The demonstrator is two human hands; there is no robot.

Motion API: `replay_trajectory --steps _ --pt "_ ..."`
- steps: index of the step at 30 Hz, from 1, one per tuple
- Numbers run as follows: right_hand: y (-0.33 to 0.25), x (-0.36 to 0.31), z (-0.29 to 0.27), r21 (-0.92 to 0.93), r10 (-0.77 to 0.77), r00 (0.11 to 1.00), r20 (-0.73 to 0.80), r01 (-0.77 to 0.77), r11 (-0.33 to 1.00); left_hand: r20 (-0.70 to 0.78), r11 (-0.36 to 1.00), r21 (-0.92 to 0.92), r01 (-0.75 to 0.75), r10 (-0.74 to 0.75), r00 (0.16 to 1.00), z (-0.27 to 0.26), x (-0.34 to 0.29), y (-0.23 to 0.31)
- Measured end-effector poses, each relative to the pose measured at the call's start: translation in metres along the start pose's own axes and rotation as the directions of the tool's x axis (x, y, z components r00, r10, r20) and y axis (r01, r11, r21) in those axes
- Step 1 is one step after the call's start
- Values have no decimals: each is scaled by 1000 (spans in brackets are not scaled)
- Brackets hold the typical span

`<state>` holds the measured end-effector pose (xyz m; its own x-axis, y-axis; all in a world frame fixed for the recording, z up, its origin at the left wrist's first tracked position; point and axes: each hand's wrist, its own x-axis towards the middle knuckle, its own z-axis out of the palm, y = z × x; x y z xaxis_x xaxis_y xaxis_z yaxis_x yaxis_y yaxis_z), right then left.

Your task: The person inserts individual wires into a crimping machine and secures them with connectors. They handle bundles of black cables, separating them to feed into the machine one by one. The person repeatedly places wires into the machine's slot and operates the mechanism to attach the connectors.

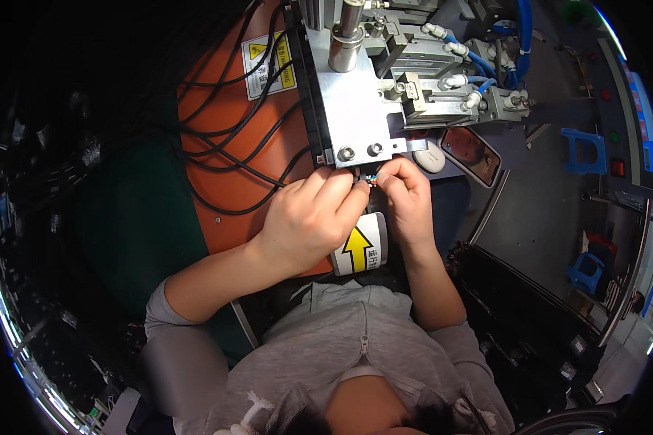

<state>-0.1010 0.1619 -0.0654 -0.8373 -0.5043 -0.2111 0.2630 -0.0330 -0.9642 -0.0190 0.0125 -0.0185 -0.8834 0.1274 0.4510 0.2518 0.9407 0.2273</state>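
Pinching a small cluster of coloured wires [372,180] between thumb and fingertips of the left hand [308,215], and likewise with the right hand [408,199], with both grips closed on it and nearly touching. Holding it just below the near edge of a silver metal plate [352,109], partly hidden by fingertips and too small to make out in detail. Wearing a grey top [326,315], with forearms bare. Between the wrists, with a white panel [357,250] bearing a yellow arrow. To the left of the plate, with black cables [232,212] looping across an orange bench [232,235]. To its right, with a white rounded case [429,156] just beside a lit phone [473,156]. Well apart, on the floor, with a blue stool [584,152].
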Motion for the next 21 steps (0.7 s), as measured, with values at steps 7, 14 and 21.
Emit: replay_trajectory --steps 7,14,21 --pt "-5 -5 11 -319 -324 945 -50 293 901 -4 1000 21 -7 7 1000 -4 0 -2" --pt "4 -4 2 -151 -188 971 -146 166 975 106 952 306 -3 -31 994 -19 -14 7" --pt "-19 -43 16 -364 -811 581 64 771 523 66 938 225 262 -283 957 -38 -3 -49"
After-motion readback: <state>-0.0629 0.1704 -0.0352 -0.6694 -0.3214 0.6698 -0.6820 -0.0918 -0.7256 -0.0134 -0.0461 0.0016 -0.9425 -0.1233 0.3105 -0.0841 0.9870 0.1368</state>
